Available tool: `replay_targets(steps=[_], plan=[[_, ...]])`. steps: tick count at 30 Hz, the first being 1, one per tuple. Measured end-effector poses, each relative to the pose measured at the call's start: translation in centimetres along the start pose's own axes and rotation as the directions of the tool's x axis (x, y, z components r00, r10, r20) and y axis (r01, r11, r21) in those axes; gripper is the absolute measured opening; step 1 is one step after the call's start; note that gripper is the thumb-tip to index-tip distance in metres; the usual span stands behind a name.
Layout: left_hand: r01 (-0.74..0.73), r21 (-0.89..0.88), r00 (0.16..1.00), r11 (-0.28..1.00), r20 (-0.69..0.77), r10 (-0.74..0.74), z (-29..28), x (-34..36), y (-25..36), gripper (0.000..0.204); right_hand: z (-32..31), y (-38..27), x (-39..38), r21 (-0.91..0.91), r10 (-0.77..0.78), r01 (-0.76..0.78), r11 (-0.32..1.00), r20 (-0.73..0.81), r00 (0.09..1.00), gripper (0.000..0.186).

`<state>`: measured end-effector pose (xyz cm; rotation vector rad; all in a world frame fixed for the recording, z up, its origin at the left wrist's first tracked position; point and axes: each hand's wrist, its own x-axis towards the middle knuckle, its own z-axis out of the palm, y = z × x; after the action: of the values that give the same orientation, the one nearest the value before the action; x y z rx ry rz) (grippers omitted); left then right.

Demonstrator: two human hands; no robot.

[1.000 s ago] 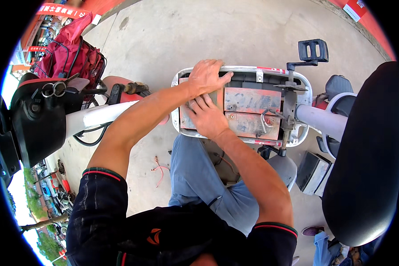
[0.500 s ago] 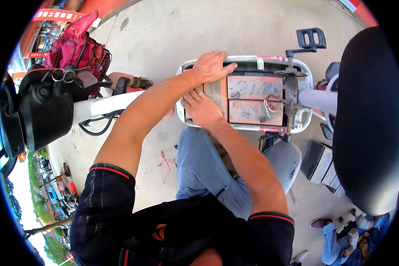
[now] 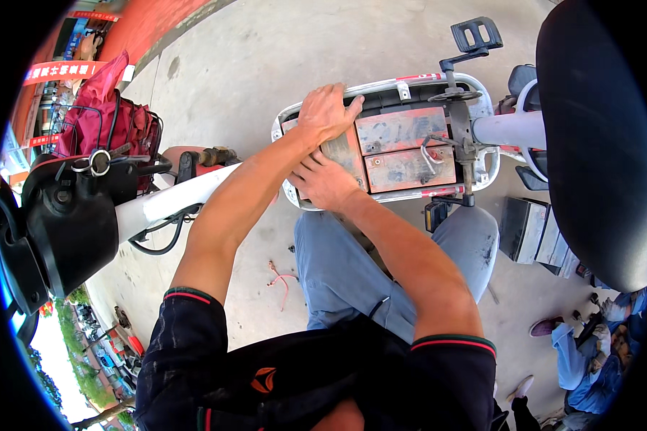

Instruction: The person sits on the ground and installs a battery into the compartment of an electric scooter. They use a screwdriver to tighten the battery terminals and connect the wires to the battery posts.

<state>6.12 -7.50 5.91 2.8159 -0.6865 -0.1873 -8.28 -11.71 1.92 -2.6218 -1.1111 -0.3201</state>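
Note:
A white-rimmed battery tray (image 3: 482, 169) of an electric bike holds several dusty, reddish-grey batteries. Two of them, a far battery (image 3: 402, 129) and a near battery (image 3: 406, 171), lie lengthwise, and a third battery (image 3: 346, 156) sits crosswise to their left. My left hand (image 3: 326, 113) rests over the far rim at the tray's left end, thumb spread to the right. Nearer me, my right hand (image 3: 325, 182) lies with its fingers stretched over the left end of the batteries. The hands and left forearm hide much of that end. A pale looped wire (image 3: 430, 154) lies on the right-hand batteries.
Handlebars with keys (image 3: 99, 164) and a red-bagged basket (image 3: 122, 115) are at left. A black seat (image 3: 597, 144) bounds the right, with a pedal (image 3: 476, 34) beyond the tray. Dark boxes (image 3: 525, 228) and a reddish wire (image 3: 284, 280) lie on the floor. People are at lower right.
The whole view has shifted and turned slightly, so the tray appears farther up and left. Both hands stay at the tray's left end, with little visible change in their pose.

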Motion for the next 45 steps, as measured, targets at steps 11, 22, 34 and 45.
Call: replay_targets(steps=[11,22,34,45], plan=[[-0.010,0.000,0.993,1.000,-0.116,0.009,1.1,-0.2,-1.0,0.059,0.1,0.7,0.7,0.043,-0.038,0.039,0.998,-0.035,0.999,0.054],[-0.120,0.019,0.986,0.993,-0.110,0.121,0.5,-0.8,-1.6,0.068,0.3,0.6,0.6,-0.015,-0.003,0.003,1.000,-0.028,1.000,0.054],[0.022,-0.042,0.996,0.999,-0.085,-0.026,-0.2,-1.8,-0.7,0.064,-0.6,-5.3,-5.6,0.214,0.109,-0.080,0.974,-0.131,0.985,0.034],[-0.111,0.053,0.920,0.992,-0.372,0.123,4.3,-6.9,0.0,0.070,-9.3,-9.1,-20.9,0.439,0.205,-0.365,0.821,0.370,0.906,0.019]])
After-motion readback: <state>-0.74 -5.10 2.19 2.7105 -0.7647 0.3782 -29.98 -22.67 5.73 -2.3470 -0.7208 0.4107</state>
